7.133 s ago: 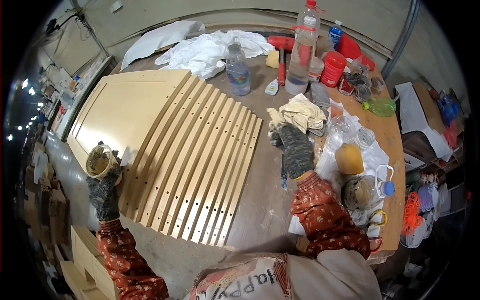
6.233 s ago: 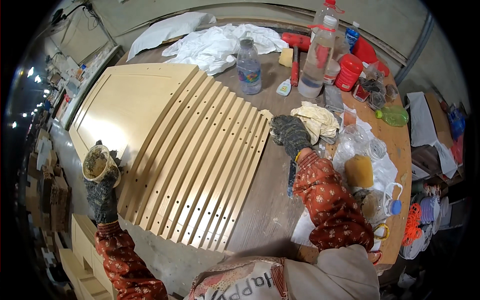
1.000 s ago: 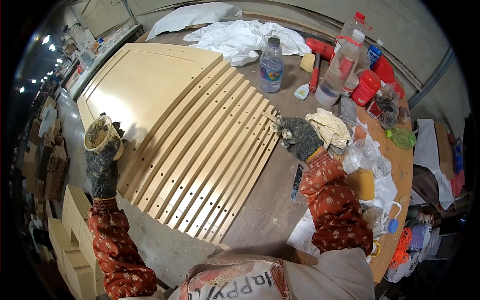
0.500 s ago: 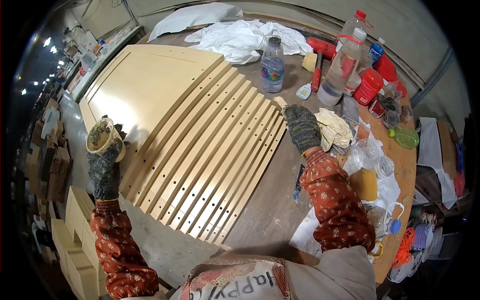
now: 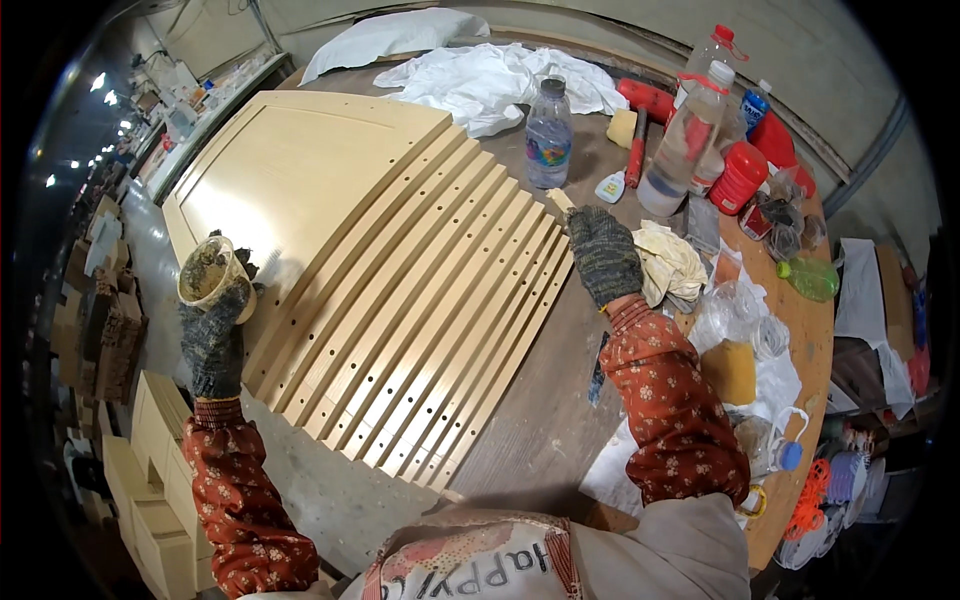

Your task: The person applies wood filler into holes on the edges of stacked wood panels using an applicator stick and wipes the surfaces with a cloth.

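Note:
My left hand [image 5: 213, 340], in a dark knitted work glove, is wrapped round a small cream tub [image 5: 212, 275] with a dirty, smeared inside. It is over the near left part of a large cream panel [image 5: 300, 170]. That panel tops a stack of cream panels [image 5: 450, 300], fanned out to the right in steps, with dark holes along their edges. My right hand [image 5: 604, 255], gloved alike, is closed at the stack's far right corner. From its fingers sticks a small pale tool [image 5: 559, 200]; the glove hides the rest, so I cannot tell its kind. A crumpled cream cloth [image 5: 668, 262] lies beside this hand.
Beyond the stack stand a water bottle [image 5: 548, 138] and a bundle of white cloth [image 5: 490, 85]. A red-handled tool [image 5: 637, 150], a tall clear bottle [image 5: 685, 140], a red container [image 5: 738, 175] and a yellow sponge [image 5: 728, 370] crowd the table's right side. Cream boxes [image 5: 150, 490] stand lower left.
The view has shifted very slightly. The tub in my left hand has moved a touch to the right. My right hand stays almost where it was, with the pale tool still in it.

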A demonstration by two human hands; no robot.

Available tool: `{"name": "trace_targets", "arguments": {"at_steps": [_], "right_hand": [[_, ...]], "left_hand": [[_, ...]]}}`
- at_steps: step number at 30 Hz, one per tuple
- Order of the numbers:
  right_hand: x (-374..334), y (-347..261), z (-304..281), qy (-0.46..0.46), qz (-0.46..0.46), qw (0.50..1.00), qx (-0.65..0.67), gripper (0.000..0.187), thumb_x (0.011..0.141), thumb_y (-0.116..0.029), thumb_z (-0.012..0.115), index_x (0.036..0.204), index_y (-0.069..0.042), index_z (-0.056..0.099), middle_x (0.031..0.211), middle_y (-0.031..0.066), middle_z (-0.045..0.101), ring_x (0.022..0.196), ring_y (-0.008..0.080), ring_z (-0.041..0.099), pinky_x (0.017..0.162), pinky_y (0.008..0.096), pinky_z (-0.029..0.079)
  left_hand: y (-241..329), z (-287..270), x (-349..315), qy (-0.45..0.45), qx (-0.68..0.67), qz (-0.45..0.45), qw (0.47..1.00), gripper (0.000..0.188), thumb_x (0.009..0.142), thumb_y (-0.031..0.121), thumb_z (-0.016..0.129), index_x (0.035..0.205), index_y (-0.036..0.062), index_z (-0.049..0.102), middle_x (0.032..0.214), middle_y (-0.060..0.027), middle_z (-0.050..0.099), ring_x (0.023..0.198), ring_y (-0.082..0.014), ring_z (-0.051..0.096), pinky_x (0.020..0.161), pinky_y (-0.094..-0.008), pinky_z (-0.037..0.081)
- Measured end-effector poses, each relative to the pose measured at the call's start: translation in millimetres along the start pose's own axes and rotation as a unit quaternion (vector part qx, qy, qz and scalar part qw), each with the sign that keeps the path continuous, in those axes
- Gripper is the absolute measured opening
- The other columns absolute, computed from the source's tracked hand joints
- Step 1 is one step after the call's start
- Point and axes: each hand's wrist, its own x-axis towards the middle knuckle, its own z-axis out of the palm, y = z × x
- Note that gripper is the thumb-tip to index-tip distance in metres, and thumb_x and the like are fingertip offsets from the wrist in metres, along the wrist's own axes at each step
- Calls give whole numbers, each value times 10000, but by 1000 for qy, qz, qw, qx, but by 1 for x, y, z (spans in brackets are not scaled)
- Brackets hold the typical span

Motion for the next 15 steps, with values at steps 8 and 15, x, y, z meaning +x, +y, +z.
{"name": "trace_targets", "arguments": {"at_steps": [8, 15], "right_hand": [[7, -18, -1, 30, 43, 985, 164, 309, 931, -283, 385, 952, -52, 588, 959, 177, 588, 906, 364, 552, 822, 438, 426], [5, -18, -17, 122, 22, 979, 159, 312, 926, -286, 442, 926, -28, 617, 893, 166, 618, 786, 312, 585, 751, 394, 459]], "left_hand": [[2, 4, 1, 13, 71, 13, 997, 312, 809, -11, 578, 1108, 76, 598, 1138, -155, 583, 1073, -330, 540, 913, -382, 432], [11, 16, 6, -26, 137, 44, 989, 302, 829, 81, 620, 1119, 10, 568, 1118, -137, 593, 1039, -250, 567, 885, -341, 448]]}}
